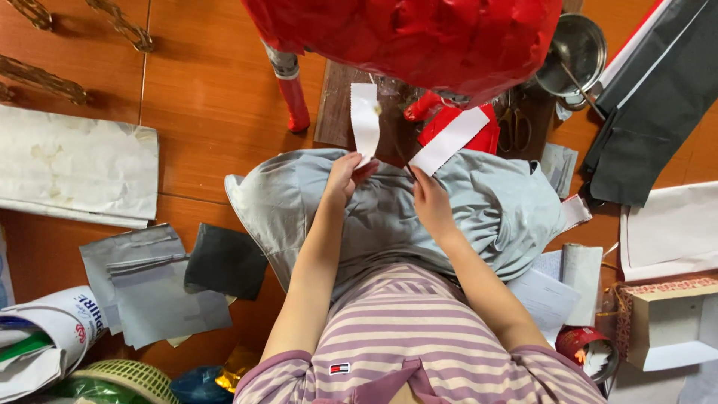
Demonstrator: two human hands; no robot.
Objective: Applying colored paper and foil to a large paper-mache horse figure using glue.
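Observation:
My left hand pinches the lower end of a white paper strip that stands upward. My right hand grips a second white paper strip that slants up to the right. Both hands hover over my lap, which is covered by grey cloth. Just beyond the strips hangs a large red paper-covered object above a dark wooden board.
Scissors and a steel bowl lie at the upper right beside dark paper sheets. Grey and black paper pieces lie at the left, a white sheet further left. A red-tipped tube stands on the wooden floor. A white box sits at the right.

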